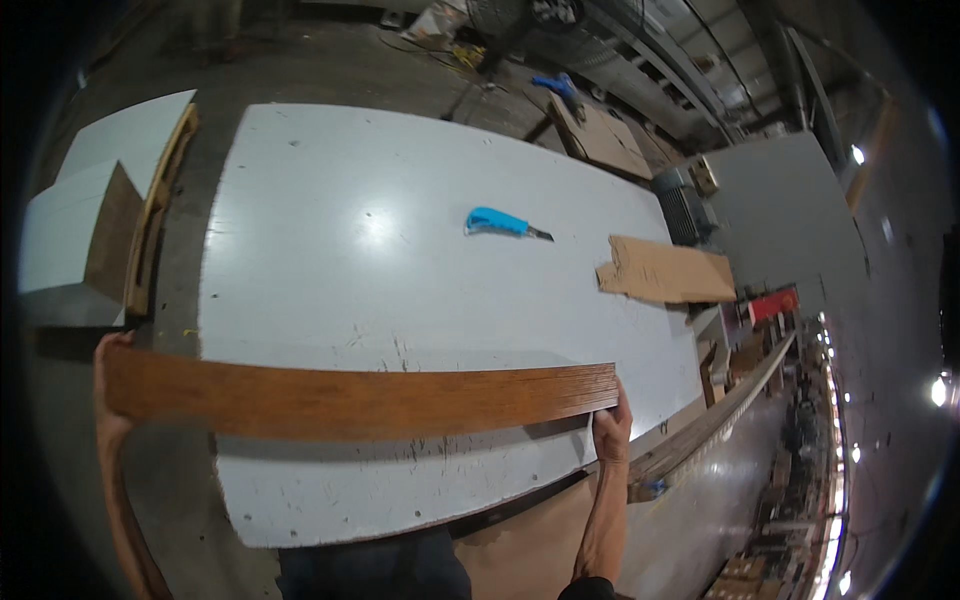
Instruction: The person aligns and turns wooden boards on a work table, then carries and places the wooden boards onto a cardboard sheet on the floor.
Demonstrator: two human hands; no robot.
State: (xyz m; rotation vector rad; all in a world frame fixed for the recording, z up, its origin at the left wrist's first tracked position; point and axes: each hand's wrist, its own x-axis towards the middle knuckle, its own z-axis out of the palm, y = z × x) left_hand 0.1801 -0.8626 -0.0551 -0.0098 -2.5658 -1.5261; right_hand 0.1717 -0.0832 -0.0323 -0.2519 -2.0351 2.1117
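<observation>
A long brown wood-grain plank stack [350,405] stretches across the near part of a white worktable [330,260]. Several thin layered edges show toward its right end. My left hand [110,390] is closed around the left end, which juts past the table's left edge. At the other end, my right hand [612,432] grips the near corner with its fingers wrapped underneath. Farther back on the tabletop lies a light-blue utility knife [497,221], its blade out and pointing right. Neither hand touches it.
A torn piece of brown cardboard [670,272] rests at the table's right side. White panels [75,225] are stacked on a wooden pallet [160,215] to the left. Beyond the far edge stands a smaller table [600,138] with a blue tool [560,88] on it.
</observation>
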